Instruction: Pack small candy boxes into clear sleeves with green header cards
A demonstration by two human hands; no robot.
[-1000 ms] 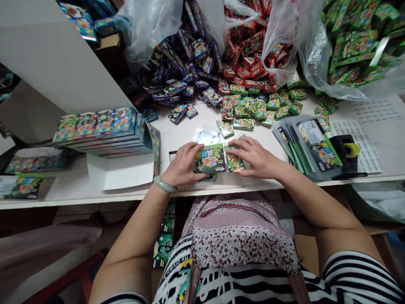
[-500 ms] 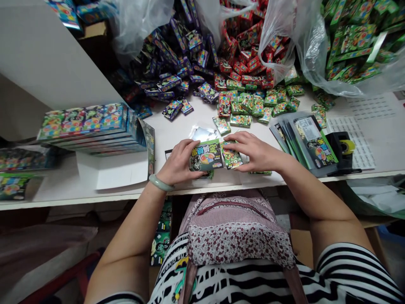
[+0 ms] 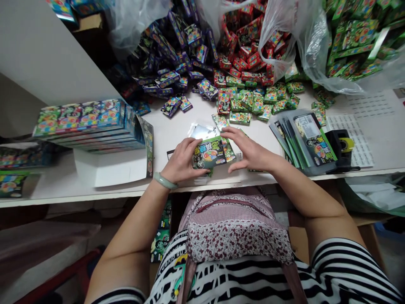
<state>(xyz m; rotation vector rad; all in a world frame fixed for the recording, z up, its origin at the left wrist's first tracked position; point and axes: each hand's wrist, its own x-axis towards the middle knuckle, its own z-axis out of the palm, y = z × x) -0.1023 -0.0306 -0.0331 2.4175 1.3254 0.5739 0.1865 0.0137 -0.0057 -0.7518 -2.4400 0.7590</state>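
My left hand (image 3: 180,161) grips a black printed card (image 3: 209,153) with a green top edge and a colour wheel, thumb below and fingers above. A small green box (image 3: 229,150) shows partly from behind the card's right end; the rest of it is hidden. Just right of that box, my right hand (image 3: 248,152) stands open, thumb and fingers spread apart. A shiny silver sheet (image 3: 202,131) lies on the table behind the card. Several small green boxes (image 3: 239,118) lie loosely beyond the hands.
Purple boxes (image 3: 171,80), red boxes (image 3: 249,59) and bagged green boxes (image 3: 354,38) are heaped at the back. At left stands a carton of stacked boxes (image 3: 82,118). Sleeved cards (image 3: 313,139) and a tape dispenser (image 3: 344,145) lie to the right.
The small green box has shifted left, partly behind the card. My right hand's fingers have spread and let go of it. My left hand still holds the card, now slightly tilted.
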